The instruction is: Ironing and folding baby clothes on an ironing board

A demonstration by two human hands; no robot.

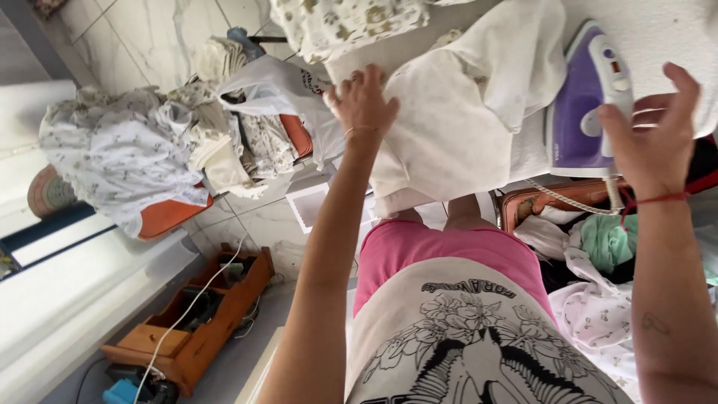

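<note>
I see my left hand (364, 105) spread flat on the white cloth (456, 120); my right hand (652, 135), fingers open, hovers just beside the purple steam iron (587, 97).

Bright daylight throughout, apparently entering from the left edge, where a pale surface (82, 292) is blown out to near white with no detail. Soft, diffuse illumination; shadows weak, the only marked ones under the overhanging edge of the white cloth (449, 127) and beneath the piled laundry (127, 157). Mild glare on the glossy marble floor tiles (149, 37) at top left. Slight motion blur on the right hand (652, 131), fingertips smeared; left hand (364, 105) sharper. Wide-angle distortion evident: lines bowed toward the corners, forearms stretched at the bottom edge. Wooden drawer unit (198, 322) at lower left somewhat soft, possibly out of focus.
</note>
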